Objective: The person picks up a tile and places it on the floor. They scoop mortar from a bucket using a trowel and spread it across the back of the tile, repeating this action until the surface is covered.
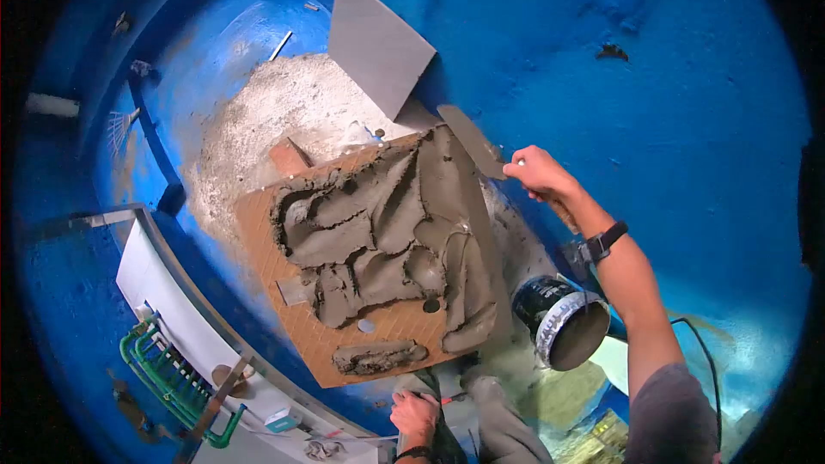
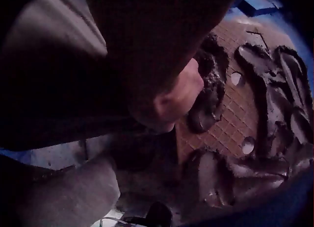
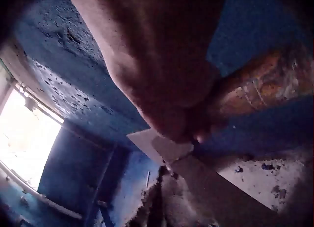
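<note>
My right hand (image 1: 543, 174) grips the worn wooden handle (image 3: 262, 85) of a trowel, whose long flat blade (image 1: 468, 139) lies along the upper right edge of a large brown board. Grey mortar (image 1: 391, 236) is spread in thick, uneven ridges over most of this grid-patterned board (image 1: 258, 215). A separate strip of mortar (image 1: 378, 357) lies near its lower edge. My left hand (image 1: 414, 417) rests by my knee, just below the board; part of its fingers is hidden. In the left wrist view, the left hand (image 2: 179, 99) overlaps the board's edge.
A black bucket (image 1: 537, 305) with a mortar-smeared rim stands tilted at the right. Behind the board are a grey square panel (image 1: 378, 43) and a brick piece (image 1: 290, 157). Green pipes (image 1: 163, 378) run at the lower left. Blue walls (image 1: 687, 120) surround the work.
</note>
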The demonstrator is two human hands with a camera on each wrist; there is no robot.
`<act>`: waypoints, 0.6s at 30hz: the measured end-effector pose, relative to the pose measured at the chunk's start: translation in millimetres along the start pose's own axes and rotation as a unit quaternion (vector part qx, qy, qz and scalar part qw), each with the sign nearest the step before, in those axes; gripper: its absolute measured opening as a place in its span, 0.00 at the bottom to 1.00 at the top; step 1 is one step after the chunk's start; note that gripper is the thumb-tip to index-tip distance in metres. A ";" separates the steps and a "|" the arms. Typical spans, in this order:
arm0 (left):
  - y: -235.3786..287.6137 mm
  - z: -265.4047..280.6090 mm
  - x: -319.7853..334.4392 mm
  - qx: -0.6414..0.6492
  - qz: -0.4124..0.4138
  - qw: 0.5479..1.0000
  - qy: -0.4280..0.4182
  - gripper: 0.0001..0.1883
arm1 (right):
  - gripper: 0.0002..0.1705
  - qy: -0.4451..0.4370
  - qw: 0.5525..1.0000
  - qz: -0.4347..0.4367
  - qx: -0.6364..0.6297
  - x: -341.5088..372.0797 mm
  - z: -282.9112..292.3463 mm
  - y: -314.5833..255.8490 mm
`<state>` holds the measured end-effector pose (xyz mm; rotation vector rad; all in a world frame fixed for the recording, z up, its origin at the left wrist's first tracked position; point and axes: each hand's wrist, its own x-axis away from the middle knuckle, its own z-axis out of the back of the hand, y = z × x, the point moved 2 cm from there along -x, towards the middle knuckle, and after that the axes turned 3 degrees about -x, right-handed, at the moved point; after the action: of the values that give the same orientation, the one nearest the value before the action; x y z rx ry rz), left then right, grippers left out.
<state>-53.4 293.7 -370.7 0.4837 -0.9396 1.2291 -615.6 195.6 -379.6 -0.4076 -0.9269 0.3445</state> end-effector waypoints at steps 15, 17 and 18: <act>-13.7 12.7 -7.9 0.063 0.054 0.996 -0.046 0.23 | 0.19 -0.060 0.937 0.151 0.308 -19.6 -117.7 -154.1; -16.5 10.3 -9.6 0.068 0.046 0.995 -0.051 0.23 | 0.19 -0.059 0.924 0.143 0.351 -31.5 -109.6 -155.6; -19.0 10.2 -9.9 0.070 0.050 0.995 -0.054 0.23 | 0.18 -0.057 0.912 0.131 0.385 -43.4 -109.6 -153.7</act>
<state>-39.5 274.5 -370.0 0.6251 -0.9818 1.3766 -532.4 21.4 -394.7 0.2253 -0.7765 0.9461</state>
